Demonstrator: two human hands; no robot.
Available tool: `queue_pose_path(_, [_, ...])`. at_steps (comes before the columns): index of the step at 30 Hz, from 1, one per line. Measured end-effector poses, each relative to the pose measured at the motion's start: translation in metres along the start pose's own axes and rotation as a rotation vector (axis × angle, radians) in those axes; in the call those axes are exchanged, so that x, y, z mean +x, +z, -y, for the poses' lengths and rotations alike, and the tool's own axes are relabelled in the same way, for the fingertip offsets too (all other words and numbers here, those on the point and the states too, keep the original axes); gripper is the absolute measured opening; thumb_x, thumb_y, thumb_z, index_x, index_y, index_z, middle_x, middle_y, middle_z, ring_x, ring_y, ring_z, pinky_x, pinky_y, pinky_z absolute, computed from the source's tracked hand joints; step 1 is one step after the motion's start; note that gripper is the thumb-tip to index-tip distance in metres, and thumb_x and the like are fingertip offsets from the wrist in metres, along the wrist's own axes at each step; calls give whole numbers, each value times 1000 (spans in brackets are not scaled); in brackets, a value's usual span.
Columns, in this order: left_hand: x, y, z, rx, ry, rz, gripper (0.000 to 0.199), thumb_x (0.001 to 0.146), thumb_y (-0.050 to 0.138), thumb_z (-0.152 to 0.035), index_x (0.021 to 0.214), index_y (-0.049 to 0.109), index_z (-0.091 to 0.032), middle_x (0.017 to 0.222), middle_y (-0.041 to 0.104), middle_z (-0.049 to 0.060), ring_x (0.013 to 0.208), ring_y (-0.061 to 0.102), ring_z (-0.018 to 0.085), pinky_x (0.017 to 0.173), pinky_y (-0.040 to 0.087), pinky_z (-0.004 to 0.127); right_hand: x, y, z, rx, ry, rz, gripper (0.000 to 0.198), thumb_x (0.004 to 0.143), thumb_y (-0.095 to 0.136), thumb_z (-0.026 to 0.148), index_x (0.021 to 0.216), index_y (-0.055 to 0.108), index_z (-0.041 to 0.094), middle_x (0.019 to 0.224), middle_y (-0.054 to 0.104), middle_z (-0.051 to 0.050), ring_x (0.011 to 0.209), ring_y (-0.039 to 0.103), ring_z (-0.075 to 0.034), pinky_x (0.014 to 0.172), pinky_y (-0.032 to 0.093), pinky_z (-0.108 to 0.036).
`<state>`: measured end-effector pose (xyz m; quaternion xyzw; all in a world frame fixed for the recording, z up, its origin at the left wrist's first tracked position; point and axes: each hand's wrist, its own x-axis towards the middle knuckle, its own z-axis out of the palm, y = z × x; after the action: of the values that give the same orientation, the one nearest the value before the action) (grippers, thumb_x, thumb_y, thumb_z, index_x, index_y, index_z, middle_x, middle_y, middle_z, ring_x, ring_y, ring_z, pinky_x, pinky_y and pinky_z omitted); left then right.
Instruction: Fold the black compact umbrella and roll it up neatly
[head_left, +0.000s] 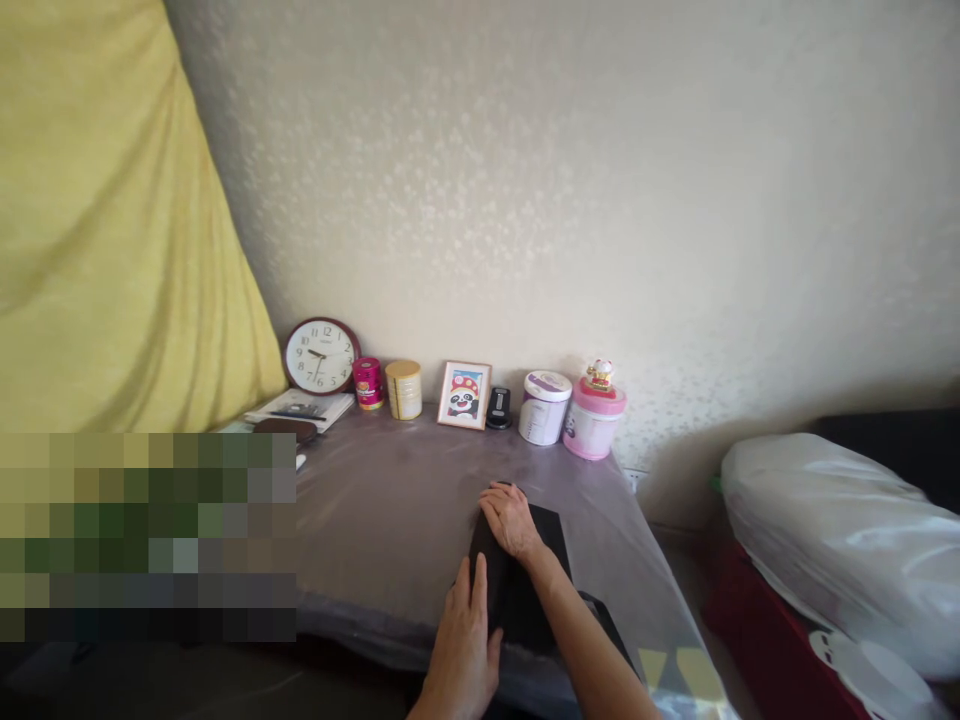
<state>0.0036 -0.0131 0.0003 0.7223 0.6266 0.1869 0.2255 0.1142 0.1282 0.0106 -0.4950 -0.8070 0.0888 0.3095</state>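
A flat black item (pixel 551 540), its exact kind hard to make out, lies near the right front of the table. Its left part looks raised or folded over. My right hand (pixel 510 518) rests palm down on its far left corner, fingers laid over the edge. Along the near left edge, my left hand (pixel 466 622) touches it with fingers stretched out and the thumb apart. My right forearm crosses over the item and hides part of it. Another dark piece (pixel 607 620) shows beyond that forearm, partly covered.
Along the wall stand a round clock (pixel 321 356), a pink can (pixel 368 384), a yellow canister (pixel 405 390), a framed panda picture (pixel 464 396), a black device (pixel 499 408), a white tub (pixel 544 408) and a pink tub (pixel 594 425). A plastic-wrapped bundle (pixel 840 540) lies right of the table.
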Motion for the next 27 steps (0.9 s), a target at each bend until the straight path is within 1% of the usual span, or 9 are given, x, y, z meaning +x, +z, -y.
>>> queue_pose_path(4, [0,0,0,6,13,-18,73,75,42,-13,141,10,-11,147,19,16,134,23,26,107,26,38,10,-6,-12,84,192,-105,24,84,47,22,96,67,20,112,65,-7,111,51,-21,101,30,-37])
queue_pose_path(7, [-2,0,1,40,27,-18,71,76,41,-14,141,11,-10,147,19,17,134,23,27,106,28,38,7,-22,-29,130,351,-162,29,82,46,23,103,63,14,111,64,-12,107,54,-22,99,34,-36])
queue_pose_path(10, [-3,1,3,42,54,-35,70,78,40,-16,141,10,-11,146,20,18,134,25,27,106,28,39,-9,-45,-50,168,510,-215,30,81,44,26,102,62,16,107,64,-11,104,56,-22,94,39,-36])
queue_pose_path(12, [-2,2,5,30,66,-54,70,78,40,-17,141,9,-11,146,21,18,133,26,27,106,29,39,-26,-60,-61,216,610,-232,29,80,44,28,98,62,17,101,66,-10,98,59,-21,89,44,-35])
queue_pose_path(15, [-1,3,8,-3,79,-75,71,78,41,-19,141,10,-11,145,22,18,133,27,26,105,29,38,-50,-74,-67,339,728,-201,28,79,44,32,91,62,16,87,67,-9,81,64,-20,69,51,-30])
queue_pose_path(17, [0,3,10,-23,88,-84,71,78,42,-21,141,10,-11,146,22,17,133,27,26,106,29,38,-62,-76,-65,433,779,-165,28,79,43,34,88,61,15,82,67,-8,71,65,-17,57,51,-27])
queue_pose_path(18, [0,3,10,-28,92,-85,71,78,42,-22,141,10,-12,146,21,17,133,27,26,106,29,38,-66,-76,-62,475,795,-149,27,79,43,34,87,61,15,80,66,-7,68,65,-16,54,51,-25])
queue_pose_path(23, [-3,-3,9,-14,100,-69,74,77,44,-24,141,8,-12,146,20,16,133,27,25,106,29,37,-73,-76,-43,603,801,-95,26,78,47,35,82,62,15,68,61,-1,59,59,-12,47,46,-20])
queue_pose_path(27, [-5,-6,8,-16,93,-47,83,72,49,-19,141,5,-14,147,19,16,134,26,25,106,29,35,-71,-79,-31,612,799,-73,25,78,50,36,88,61,16,65,59,1,54,55,-10,42,42,-18])
